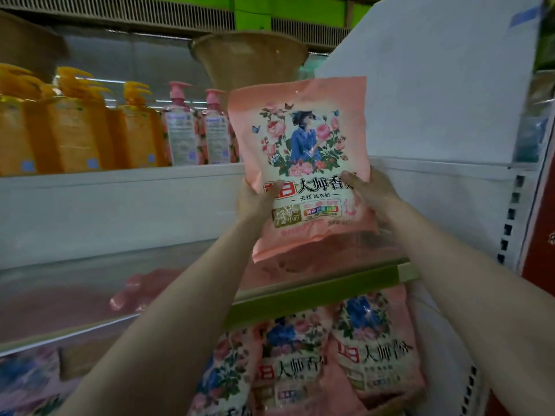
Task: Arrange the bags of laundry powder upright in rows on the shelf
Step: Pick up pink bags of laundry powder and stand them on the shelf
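Observation:
A pink laundry powder bag (303, 151) with a floral picture is held upright above the glossy middle shelf (90, 283), near its right end. My left hand (255, 199) grips the bag's lower left side, thumb on the front. My right hand (372, 190) grips its lower right side the same way. The bag's bottom edge hangs just above the shelf surface. Several more pink bags (330, 355) stand on the shelf below, behind a green rail (315, 292).
Orange pump bottles (75, 127) and pink pump bottles (180, 130) line the upper shelf on the left. A woven basket (249, 58) sits behind the bag. A white side panel (435, 100) closes the right. A pink reflection (135, 289) shows on the middle shelf.

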Action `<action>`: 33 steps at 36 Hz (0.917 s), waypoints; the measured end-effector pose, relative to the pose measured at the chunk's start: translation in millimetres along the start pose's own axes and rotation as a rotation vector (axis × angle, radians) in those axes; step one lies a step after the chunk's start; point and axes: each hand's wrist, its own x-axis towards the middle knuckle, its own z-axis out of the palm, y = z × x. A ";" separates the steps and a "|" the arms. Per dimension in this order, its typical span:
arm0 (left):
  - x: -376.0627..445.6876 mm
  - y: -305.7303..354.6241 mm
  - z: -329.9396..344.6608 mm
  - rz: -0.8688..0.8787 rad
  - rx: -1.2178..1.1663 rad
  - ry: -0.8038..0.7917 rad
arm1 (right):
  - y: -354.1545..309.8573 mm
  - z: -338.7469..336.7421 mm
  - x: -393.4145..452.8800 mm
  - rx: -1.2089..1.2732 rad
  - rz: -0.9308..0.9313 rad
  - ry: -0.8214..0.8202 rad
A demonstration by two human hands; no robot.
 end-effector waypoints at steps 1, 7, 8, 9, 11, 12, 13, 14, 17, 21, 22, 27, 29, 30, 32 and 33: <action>2.6 -3.1 4.5 -0.003 -0.004 0.001 | 5.1 -1.8 3.9 0.010 0.005 -0.002; 17.0 -21.2 26.3 -0.038 0.014 -0.073 | 38.6 -5.5 28.5 0.044 0.003 -0.012; 19.9 -23.4 28.7 -0.037 0.004 -0.072 | 42.6 -4.6 32.5 0.039 0.006 -0.007; 23.4 -25.7 30.3 -0.037 0.000 -0.069 | 46.2 -4.3 37.7 0.035 0.013 0.000; 28.5 -28.3 31.5 -0.036 -0.002 -0.072 | 50.7 -2.6 46.5 0.016 0.021 -0.009; 30.9 -29.7 32.0 -0.037 0.000 -0.074 | 53.0 -2.0 50.0 0.018 0.020 -0.023; 35.2 -31.9 32.6 -0.041 0.002 -0.072 | 53.5 -1.7 52.1 0.028 0.025 -0.034; 37.6 -32.7 33.5 -0.044 0.003 -0.067 | 53.0 -1.1 53.5 0.052 0.024 -0.043; 40.7 -35.1 36.8 -0.049 0.000 -0.049 | 54.5 1.5 56.4 0.079 0.040 -0.058; 36.8 -32.9 41.0 -0.087 0.019 -0.055 | 54.8 3.2 60.3 0.043 0.034 -0.031; 34.9 -31.2 42.0 -0.094 0.037 -0.052 | 57.8 4.2 64.6 -0.011 0.034 -0.016; 40.5 -34.5 42.4 -0.111 0.196 -0.047 | 71.9 9.1 75.6 -0.350 0.062 0.156; 40.0 -32.8 40.1 -0.126 0.302 -0.052 | 63.7 10.4 67.6 -0.485 0.098 0.206; 40.2 -32.7 37.6 -0.145 0.371 -0.054 | 61.0 11.0 66.1 -0.538 0.098 0.232; 36.1 -29.3 31.8 -0.179 0.455 -0.083 | 57.2 13.3 63.8 -0.635 0.102 0.280; 32.9 -27.5 28.6 -0.198 0.484 -0.104 | 54.8 14.7 62.4 -0.667 0.102 0.289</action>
